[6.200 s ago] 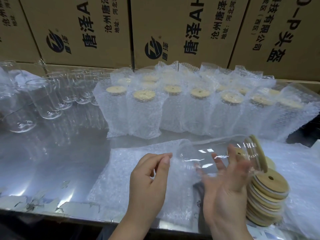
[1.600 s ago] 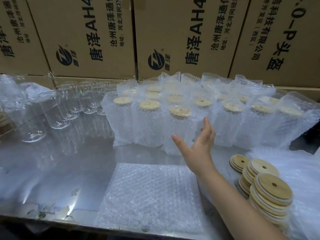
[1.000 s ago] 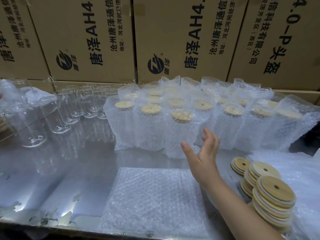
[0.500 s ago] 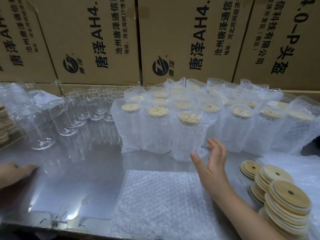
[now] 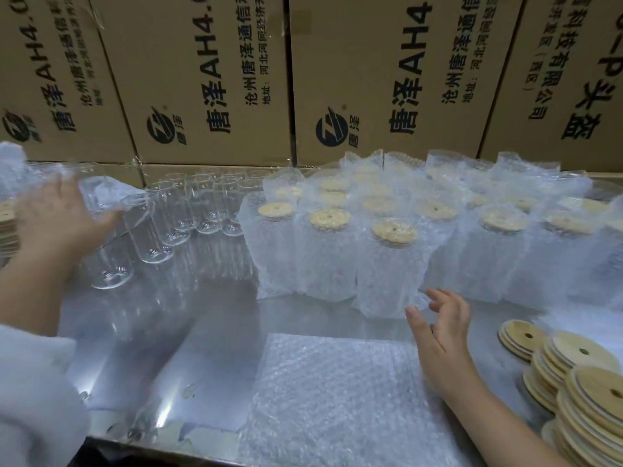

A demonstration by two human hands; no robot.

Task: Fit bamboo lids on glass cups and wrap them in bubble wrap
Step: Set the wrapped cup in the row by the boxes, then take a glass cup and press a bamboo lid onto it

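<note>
Glass cup [image 5: 111, 273] at L hand [image 5: 55, 227].

Bare steel tabletop [image 5: 219, 315] lies open from the centre out to eight o'clock, a clear lane between the flat bubble wrap sheet [image 5: 330, 392] at six o'clock and the cups behind it. Wrapped cups [image 5: 387, 271] stand packed side by side from twelve to three o'clock, empty glass cups [image 5: 151, 230] crowd ten to eleven, and cardboard boxes [image 5: 209, 79] wall off the back. Stacked bamboo lids [image 5: 590, 392] fill four o'clock.
</note>
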